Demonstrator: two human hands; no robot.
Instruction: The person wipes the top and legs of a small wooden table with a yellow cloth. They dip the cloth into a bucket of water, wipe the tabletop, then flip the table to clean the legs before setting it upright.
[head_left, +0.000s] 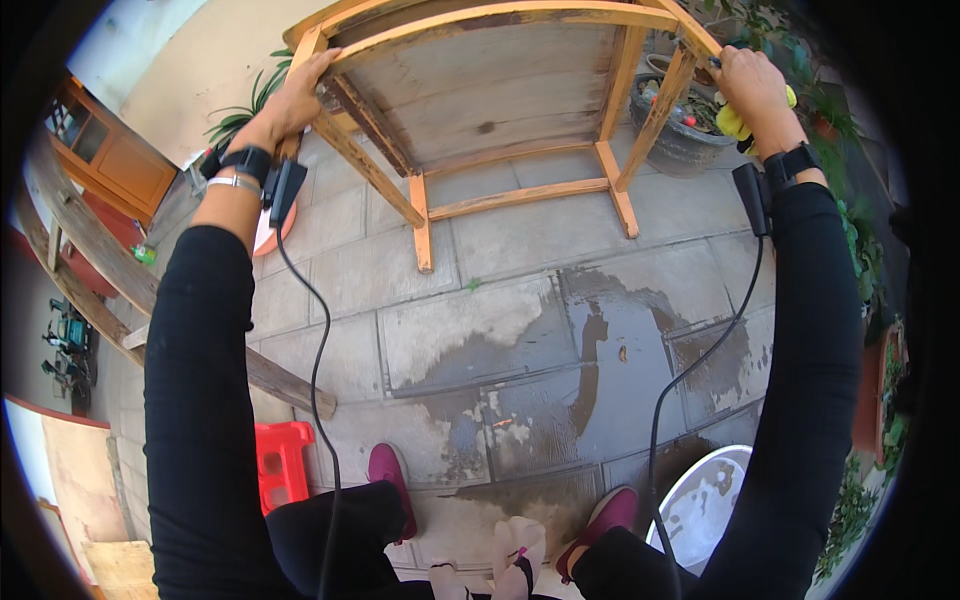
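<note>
A worn wooden table (517, 154) is tipped on its side before me, its underside, legs and crossbars facing me. My left hand (300, 94) grips the frame at its upper left corner, beside a leg. At the upper right corner my right hand (750, 86) is closed on the frame, near the top of another leg. A yellow cloth (731, 122) shows beneath my right hand; whether the hand holds it I cannot tell. Both wrists carry black strapped devices with cables.
Wet patches mark the paving (517, 360). A white basin (705, 502) stands at lower right, a red plastic stool (283, 461) at lower left. A wooden ladder-like frame (277, 382) lies left. Behind the table's right legs is a large planter (679, 139); plants line the right.
</note>
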